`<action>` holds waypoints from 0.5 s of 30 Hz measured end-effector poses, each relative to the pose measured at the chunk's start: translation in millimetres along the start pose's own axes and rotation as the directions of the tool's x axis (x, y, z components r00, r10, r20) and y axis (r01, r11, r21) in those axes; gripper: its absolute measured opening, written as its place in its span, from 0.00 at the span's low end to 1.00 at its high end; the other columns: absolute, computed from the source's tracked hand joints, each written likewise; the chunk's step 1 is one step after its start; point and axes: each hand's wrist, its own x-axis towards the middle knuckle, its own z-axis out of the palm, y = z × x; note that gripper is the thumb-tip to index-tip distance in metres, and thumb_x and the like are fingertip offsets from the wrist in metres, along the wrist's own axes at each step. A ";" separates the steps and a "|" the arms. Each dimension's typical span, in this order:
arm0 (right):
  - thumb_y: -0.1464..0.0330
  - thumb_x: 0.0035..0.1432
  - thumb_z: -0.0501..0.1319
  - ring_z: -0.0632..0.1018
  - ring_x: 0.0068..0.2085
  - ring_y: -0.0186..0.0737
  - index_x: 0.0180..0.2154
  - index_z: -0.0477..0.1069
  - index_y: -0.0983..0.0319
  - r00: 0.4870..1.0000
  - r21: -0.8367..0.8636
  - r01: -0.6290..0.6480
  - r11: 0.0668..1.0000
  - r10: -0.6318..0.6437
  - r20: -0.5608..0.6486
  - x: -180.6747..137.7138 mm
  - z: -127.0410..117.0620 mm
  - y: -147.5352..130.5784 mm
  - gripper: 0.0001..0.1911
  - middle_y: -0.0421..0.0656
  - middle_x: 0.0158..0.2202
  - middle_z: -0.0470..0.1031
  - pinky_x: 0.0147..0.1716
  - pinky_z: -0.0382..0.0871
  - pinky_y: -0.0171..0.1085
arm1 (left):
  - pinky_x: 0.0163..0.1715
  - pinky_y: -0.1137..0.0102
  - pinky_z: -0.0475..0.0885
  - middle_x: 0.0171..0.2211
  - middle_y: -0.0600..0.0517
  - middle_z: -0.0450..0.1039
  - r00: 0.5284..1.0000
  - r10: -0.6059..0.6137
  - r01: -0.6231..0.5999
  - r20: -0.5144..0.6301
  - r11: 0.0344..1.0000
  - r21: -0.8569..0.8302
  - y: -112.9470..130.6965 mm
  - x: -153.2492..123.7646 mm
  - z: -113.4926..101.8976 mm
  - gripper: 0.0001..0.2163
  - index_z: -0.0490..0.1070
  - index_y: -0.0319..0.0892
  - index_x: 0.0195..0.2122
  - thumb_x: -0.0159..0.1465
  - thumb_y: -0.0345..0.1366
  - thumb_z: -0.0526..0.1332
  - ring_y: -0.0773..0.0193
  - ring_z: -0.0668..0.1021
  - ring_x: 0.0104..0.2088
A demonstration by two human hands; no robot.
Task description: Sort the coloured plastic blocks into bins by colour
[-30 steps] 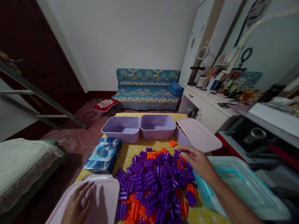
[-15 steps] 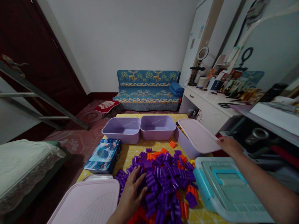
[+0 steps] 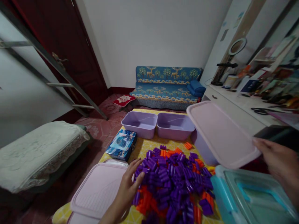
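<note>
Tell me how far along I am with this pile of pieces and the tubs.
Done: two purple tubs stand open, nothing visible inside; one pink lid lies flat. In hand: the right hand holds the third tub's lid tilted up; the left hand rests on the pile of purple and orange pieces. Left: that whole pile, on the table.

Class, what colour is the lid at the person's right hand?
Pale pink: the lid, its edge at the right hand. Head view shows it best.
</note>
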 end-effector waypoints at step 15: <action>0.60 0.58 0.59 0.79 0.39 0.43 0.49 0.74 0.61 0.696 0.469 -0.056 0.881 -0.302 0.652 -272.5 179.2 -114.9 0.20 0.48 0.42 0.78 0.36 0.74 0.38 | 0.26 0.70 0.77 0.24 0.52 0.77 0.674 -0.714 0.447 -0.188 0.597 -0.667 -21.7 -80.9 -86.7 0.23 0.69 0.40 0.30 0.38 0.42 0.78 0.62 0.79 0.24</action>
